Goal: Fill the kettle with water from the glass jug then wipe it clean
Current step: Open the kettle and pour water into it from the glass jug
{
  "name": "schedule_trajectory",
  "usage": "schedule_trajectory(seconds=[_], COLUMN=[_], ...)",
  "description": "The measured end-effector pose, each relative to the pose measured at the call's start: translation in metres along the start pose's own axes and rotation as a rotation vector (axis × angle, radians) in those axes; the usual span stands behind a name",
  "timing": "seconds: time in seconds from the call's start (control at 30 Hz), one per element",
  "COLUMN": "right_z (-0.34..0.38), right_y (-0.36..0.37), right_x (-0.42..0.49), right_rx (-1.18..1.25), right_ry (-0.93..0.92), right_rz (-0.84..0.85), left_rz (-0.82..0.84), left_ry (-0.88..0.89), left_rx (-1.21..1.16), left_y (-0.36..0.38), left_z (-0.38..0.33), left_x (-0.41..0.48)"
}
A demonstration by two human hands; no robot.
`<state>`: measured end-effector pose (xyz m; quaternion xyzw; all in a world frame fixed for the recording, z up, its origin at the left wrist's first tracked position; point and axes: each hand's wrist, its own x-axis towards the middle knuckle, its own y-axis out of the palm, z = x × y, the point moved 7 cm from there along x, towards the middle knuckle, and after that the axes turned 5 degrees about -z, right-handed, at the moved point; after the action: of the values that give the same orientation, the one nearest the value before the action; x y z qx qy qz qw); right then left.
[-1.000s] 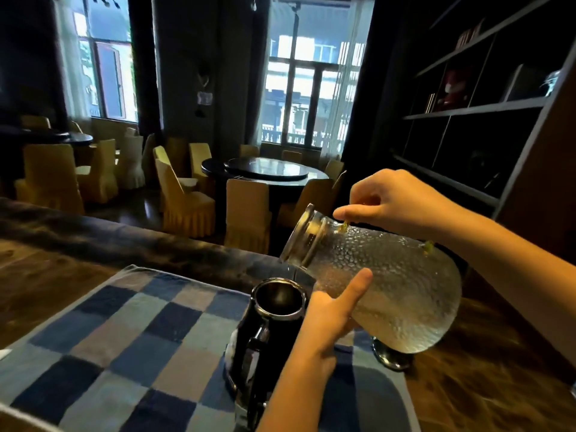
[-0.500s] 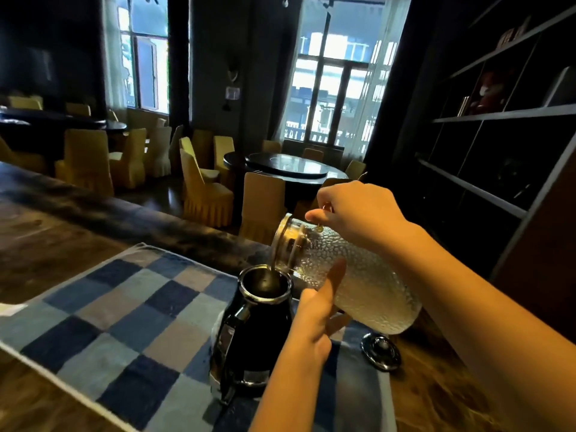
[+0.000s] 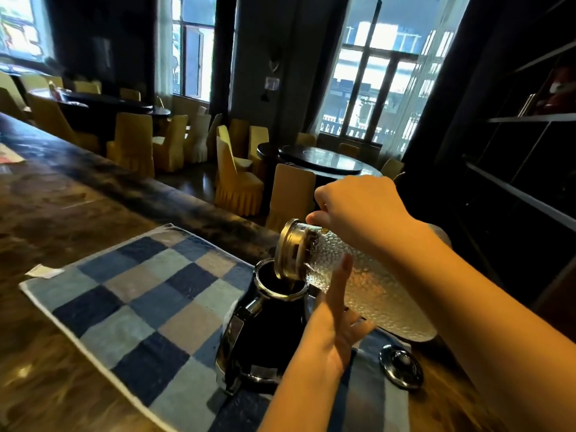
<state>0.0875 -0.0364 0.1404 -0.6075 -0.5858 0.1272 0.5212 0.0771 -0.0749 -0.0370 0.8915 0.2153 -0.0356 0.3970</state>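
A black kettle [image 3: 265, 332] with a chrome rim stands open on a blue checked cloth [image 3: 140, 307]. A textured glass jug [image 3: 374, 291] with a metal collar is tipped steeply, its mouth right over the kettle's opening. My right hand [image 3: 361, 210] grips the jug at its neck from above. My left hand [image 3: 336, 325] supports the jug's underside with straight fingers, thumb up against the glass. The kettle's round lid [image 3: 400, 366] lies on the cloth's right edge.
The cloth lies on a dark marbled counter [image 3: 62, 219]. A paper tag [image 3: 43, 271] sits at the cloth's left corner. Beyond the counter are round tables and yellow-covered chairs [image 3: 237, 179]. Dark shelving [image 3: 514, 169] stands at the right.
The jug has tipped further and come down, so its mouth now sits just above the kettle's rim. The camera has swung to the right and lower.
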Motion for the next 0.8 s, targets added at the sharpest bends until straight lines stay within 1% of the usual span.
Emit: schedule_trajectory(seconds=[0.17,0.33,0.63,0.8], right_z=[0.001,0.005,0.003,0.003], right_y=[0.004,0.005,0.007,0.006], right_x=[0.003,0.007,0.003,0.001], right_rx=[0.006,-0.024,-0.044,-0.059], right_ry=[-0.018,-0.057,-0.036,-0.046], right_rz=[-0.002,-0.014,0.002,-0.005], left_rz=[0.013,0.061,0.05,0.032], left_ry=[-0.044,-0.036,-0.09,-0.083], left_rx=[-0.05,-0.077,-0.082,-0.074], left_y=[0.002,0.01,0.014,0.015], left_z=[-0.001,-0.01,0.0,0.002], left_x=[0.0,-0.002,0.002,0.0])
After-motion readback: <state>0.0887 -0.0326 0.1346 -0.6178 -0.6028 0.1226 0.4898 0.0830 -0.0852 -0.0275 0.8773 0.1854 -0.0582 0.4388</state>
